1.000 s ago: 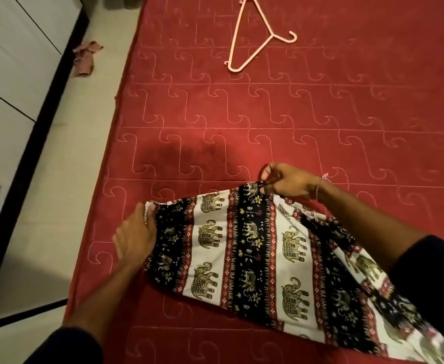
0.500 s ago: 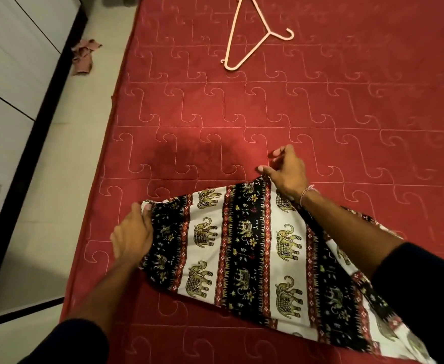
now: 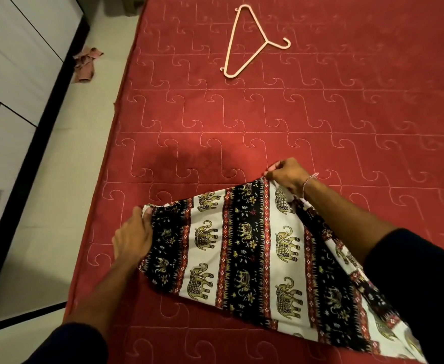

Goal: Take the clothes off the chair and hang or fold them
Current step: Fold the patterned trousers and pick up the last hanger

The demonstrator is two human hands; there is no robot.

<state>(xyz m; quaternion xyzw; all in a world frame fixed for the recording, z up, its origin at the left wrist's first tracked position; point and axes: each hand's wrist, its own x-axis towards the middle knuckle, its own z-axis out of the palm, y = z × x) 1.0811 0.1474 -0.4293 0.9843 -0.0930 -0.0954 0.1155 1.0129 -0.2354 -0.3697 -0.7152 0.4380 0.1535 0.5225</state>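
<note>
Red mattress (image 3: 320, 114): elephant-print garment (image 3: 247, 248) pinched between left hand (image 3: 132, 236), right hand (image 3: 286, 176).

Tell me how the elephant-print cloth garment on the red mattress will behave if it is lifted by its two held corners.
The black, white and red elephant-print garment is probably floppy: it already sags between the left hand and right hand. It looks thin, so likely light. On the red quilted mattress it should drag and wrinkle rather than slide stiffly.
</note>
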